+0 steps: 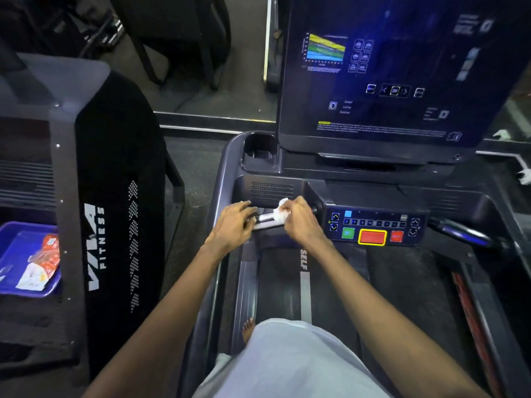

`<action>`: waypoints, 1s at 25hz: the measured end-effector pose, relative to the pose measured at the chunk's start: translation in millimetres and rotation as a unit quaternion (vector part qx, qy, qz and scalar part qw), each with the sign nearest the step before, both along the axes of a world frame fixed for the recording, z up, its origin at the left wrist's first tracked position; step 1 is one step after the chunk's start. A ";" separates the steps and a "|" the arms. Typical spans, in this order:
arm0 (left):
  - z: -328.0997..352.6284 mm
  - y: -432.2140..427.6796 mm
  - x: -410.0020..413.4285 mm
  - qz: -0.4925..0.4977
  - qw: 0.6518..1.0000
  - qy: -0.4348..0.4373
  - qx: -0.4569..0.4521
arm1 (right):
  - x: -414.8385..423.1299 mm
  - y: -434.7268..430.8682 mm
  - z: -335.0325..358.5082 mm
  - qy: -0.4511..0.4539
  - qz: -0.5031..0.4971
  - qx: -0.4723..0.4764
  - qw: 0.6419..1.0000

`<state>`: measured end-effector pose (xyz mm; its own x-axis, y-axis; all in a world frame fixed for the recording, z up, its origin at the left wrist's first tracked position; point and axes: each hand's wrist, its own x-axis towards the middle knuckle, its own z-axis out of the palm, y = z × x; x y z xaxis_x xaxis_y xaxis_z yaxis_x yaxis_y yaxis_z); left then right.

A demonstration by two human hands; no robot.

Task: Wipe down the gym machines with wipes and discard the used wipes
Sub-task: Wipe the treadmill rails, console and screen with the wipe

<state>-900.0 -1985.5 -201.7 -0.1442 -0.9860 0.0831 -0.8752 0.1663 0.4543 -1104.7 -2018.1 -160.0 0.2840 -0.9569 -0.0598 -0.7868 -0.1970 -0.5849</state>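
I stand on the treadmill belt (330, 285) with both arms stretched forward to the console. My right hand (300, 221) pinches a crumpled white wipe (280, 213) between thumb and fingertips and presses it onto the silver grip bar (267, 218), just left of the button panel (373, 226). My left hand (232, 224) is laid over the left end of that same bar, fingers curled round it, close beside the wipe but not touching it. Above the bar sit a speaker grille (271, 191) and a cup holder (258, 152), and the big screen (388, 76) glows blue. On the neighbouring machine (115, 196) to my left, a blue tray (14, 234) holds an orange-and-white packet (43, 261).
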 end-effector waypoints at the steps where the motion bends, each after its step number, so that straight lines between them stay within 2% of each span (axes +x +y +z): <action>1: 3.4 -1.8 -6.1 -0.016 0.999 0.023 0.038 | -4.0 0.1 -3.9 0.018 0.027 -0.012 0.999; 4: 11.1 -9.4 -11.2 -0.004 0.989 0.043 0.139 | -13.9 3.6 -16.1 0.033 0.088 -0.046 0.995; 7: 25.0 -23.5 -12.8 -0.007 0.988 0.040 0.149 | -20.6 -14.2 -4.5 -0.009 0.020 -0.029 0.999; 10: 53.9 -45.0 -24.0 -0.008 0.992 0.097 0.085 | -30.8 -42.6 23.7 -0.037 -0.050 -0.019 0.998; 13: 99.3 -82.9 -35.7 -0.013 0.985 0.162 0.059 | -47.9 -81.5 66.6 -0.076 -0.086 -0.050 0.992; 16: 146.8 -129.2 -39.8 -0.031 0.982 0.187 -0.002 | -66.3 -126.8 120.0 -0.109 -0.135 -0.107 0.979; 21: 215.7 -206.1 -53.9 -0.038 0.974 0.143 -0.174 | -99.0 -184.6 205.8 -0.142 -0.212 -0.231 0.939; 25: 255.7 -257.0 -70.7 -0.024 0.964 0.095 -0.249 | -128.5 -229.3 257.4 -0.145 -0.229 -0.302 0.914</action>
